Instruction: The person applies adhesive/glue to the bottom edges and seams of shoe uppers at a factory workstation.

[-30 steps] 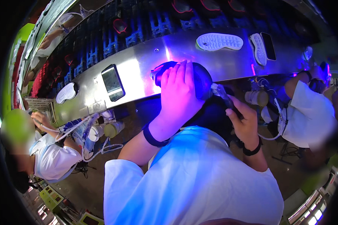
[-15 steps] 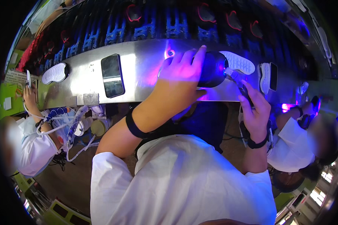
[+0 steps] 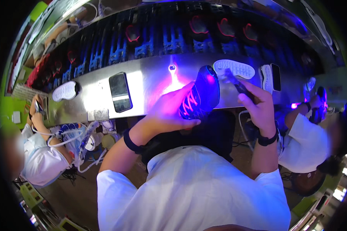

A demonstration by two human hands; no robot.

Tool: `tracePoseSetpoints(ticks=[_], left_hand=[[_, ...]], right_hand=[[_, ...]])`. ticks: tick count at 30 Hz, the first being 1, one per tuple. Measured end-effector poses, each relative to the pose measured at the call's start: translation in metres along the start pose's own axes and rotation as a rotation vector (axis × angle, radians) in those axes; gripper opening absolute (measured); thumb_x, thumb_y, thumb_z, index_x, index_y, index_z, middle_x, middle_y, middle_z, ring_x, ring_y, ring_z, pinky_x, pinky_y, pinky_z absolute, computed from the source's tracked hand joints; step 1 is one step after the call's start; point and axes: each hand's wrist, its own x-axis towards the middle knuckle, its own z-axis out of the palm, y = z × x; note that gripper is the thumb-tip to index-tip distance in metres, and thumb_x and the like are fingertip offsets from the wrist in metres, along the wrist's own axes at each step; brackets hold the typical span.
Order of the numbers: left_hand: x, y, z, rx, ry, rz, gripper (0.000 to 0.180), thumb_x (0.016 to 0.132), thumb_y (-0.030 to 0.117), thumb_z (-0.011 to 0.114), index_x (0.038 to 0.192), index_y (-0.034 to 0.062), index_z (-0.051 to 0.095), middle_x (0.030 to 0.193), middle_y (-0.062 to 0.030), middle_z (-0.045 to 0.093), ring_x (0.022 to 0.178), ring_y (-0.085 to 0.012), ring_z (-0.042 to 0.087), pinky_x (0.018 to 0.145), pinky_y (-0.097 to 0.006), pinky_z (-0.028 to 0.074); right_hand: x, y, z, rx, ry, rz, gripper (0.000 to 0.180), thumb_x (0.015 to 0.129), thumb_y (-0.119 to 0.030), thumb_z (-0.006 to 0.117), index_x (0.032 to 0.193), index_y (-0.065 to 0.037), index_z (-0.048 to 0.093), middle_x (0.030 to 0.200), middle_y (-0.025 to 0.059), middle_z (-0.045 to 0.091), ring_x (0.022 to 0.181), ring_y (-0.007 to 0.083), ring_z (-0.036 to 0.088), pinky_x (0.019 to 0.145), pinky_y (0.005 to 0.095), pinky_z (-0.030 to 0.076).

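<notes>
The left hand (image 3: 167, 109) grips a dark shoe upper (image 3: 209, 91) with bright pink laces, its fingers closed around the laced side, holding it tilted over the near edge of the metal bench (image 3: 146, 77). In the right hand (image 3: 261, 106), the thumb and fingers pinch the dark handle of a brush (image 3: 240, 87); its pale head is just beside the shoe upper, though whether they touch cannot be told. Behind the brush lies a white shoe sole (image 3: 239, 69), tread up. Farther right, a second white sole (image 3: 266, 78) rests beside a black phone (image 3: 275, 77). Left of the hands, a larger-looking phone (image 3: 120, 92) lies on the bench, with another white sole (image 3: 64, 91) beyond it.
</notes>
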Motion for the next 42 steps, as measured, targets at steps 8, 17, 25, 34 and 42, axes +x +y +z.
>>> tracePoseSetpoints(ticks=[8, 17, 25, 34, 42], left_hand=[[0.013, 0.046, 0.017, -0.452, -0.138, -0.133, 0.090, 0.071, 0.018, 0.093, 0.145, -0.0007, 0.045, 0.126, -0.0103, 0.066, 0.116, -0.0195, 0.063, 0.104, -0.038, 0.050], [0.009, 0.037, 0.030, -0.757, -0.136, -0.360, 0.065, 0.082, 0.015, 0.084, 0.136, -0.0013, 0.052, 0.120, -0.0085, 0.068, 0.109, -0.0163, 0.066, 0.100, -0.035, 0.052], [0.006, 0.027, 0.030, -0.995, -0.054, -0.439, 0.058, 0.089, 0.017, 0.078, 0.137, -0.0022, 0.051, 0.121, -0.0088, 0.067, 0.108, -0.0175, 0.067, 0.099, -0.035, 0.052], [0.012, 0.010, 0.013, -0.928, 0.056, -0.462, 0.052, 0.089, 0.017, 0.077, 0.132, -0.0043, 0.055, 0.118, -0.0107, 0.068, 0.107, -0.0175, 0.067, 0.095, -0.034, 0.054], [0.024, 0.018, 0.020, -0.659, 0.075, -0.460, 0.054, 0.086, 0.020, 0.081, 0.128, -0.0046, 0.057, 0.114, -0.0106, 0.069, 0.105, -0.0177, 0.068, 0.095, -0.034, 0.054]], right_hand=[[-0.026, -0.001, -0.025, -0.013, -0.035, -0.017, 0.037, 0.088, -0.002, 0.074, 0.124, 0.004, 0.067, 0.099, 0.0058, 0.071, 0.088, 0.0111, 0.064, 0.080, 0.0268, 0.051], [-0.057, 0.036, -0.002, -0.030, -0.003, 0.044, 0.036, 0.088, -0.006, 0.076, 0.123, 0.000, 0.069, 0.114, 0.0139, 0.074, 0.105, 0.0218, 0.070, 0.096, 0.0326, 0.049], [-0.042, 0.030, -0.004, -0.103, -0.089, 0.142, 0.036, 0.091, -0.010, 0.074, 0.125, 0.000, 0.068, 0.114, 0.0122, 0.074, 0.104, 0.0185, 0.069, 0.095, 0.0318, 0.050], [-0.042, 0.046, 0.006, 0.141, -0.182, 0.308, 0.036, 0.091, -0.008, 0.075, 0.125, 0.000, 0.068, 0.090, 0.0012, 0.068, 0.077, 0.0093, 0.060, 0.073, 0.0262, 0.050], [-0.071, 0.038, -0.032, 0.024, -0.301, 0.236, 0.037, 0.087, -0.009, 0.077, 0.124, -0.004, 0.070, 0.096, 0.0072, 0.074, 0.080, 0.0132, 0.064, 0.077, 0.0277, 0.051]])
